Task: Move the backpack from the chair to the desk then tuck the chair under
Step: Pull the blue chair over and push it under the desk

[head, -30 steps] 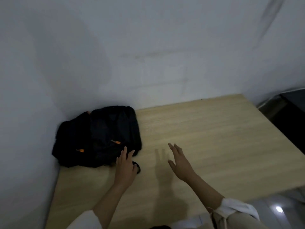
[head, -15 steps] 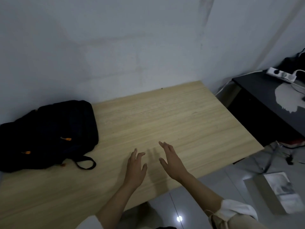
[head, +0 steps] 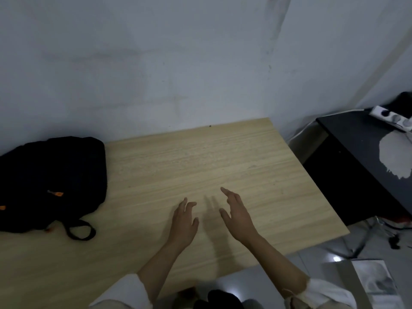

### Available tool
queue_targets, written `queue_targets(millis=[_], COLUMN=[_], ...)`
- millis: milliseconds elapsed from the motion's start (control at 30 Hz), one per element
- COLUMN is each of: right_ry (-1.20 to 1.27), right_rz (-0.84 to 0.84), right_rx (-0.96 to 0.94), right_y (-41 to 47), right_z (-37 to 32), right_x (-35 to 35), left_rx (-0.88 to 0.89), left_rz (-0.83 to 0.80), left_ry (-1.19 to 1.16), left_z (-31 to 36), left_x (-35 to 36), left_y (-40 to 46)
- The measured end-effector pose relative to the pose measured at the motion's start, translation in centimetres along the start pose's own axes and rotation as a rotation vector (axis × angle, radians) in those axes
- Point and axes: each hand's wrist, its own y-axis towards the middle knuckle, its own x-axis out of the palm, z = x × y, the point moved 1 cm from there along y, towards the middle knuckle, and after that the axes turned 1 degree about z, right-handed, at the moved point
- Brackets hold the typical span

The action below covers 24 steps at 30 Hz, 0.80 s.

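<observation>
We are looking down at a pale wood-grain tabletop (head: 200, 166) that is standing against a grey-white wall (head: 156, 63). The backpack (head: 53, 181) is lying flat at the tabletop's far left corner, its back edge touching or nearly touching the wall, and its left part is running out of the picture. It is black and soft, slumping rather than standing, with a rounded outline. Two small orange tabs (head: 58, 193) are showing on its dark face, one near the middle and one at the left edge of the picture. A black strap loop (head: 79, 230) is trailing from its near side and resting on the wood.

We are holding both hands over the middle of the tabletop, nearer its front edge than the wall, well apart from the backpack. The left hand (head: 184, 221) is palm down, fingers loosely spread, and its grip is apart with nothing in it. The right hand (head: 237, 216) is just beside it, turned partly on edge with the thumb towards the left hand; its grip is apart as well and is carrying nothing. We cannot tell whether either hand is touching the wood. Faint shadows of the fingers are falling between the two hands. Pale rolled sleeves (head: 327, 293) are showing at the bottom of the picture.

Past the tabletop's right edge, a black side table (head: 356, 148) is standing apart from it, carrying a white power strip (head: 392, 118) at its far end. The chair is not showing anywhere.
</observation>
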Motion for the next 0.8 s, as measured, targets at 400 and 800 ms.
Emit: queue_targets(millis=[400, 800], right_ry=[0.011, -0.014], right_rz=[-0.227, -0.449], right_rx=[-0.212, -0.338], right_y=[-3.0, -15.7], right_z=[2.4, 5.2], right_x=[-3.7, -6.2], left_rx=[-0.193, -0.392], left_rz=[0.295, 0.453], left_ry=[0.044, 0.016], left_z=[3.8, 8.8], left_x=[1.9, 8.5], left_y=[-9.2, -26.4])
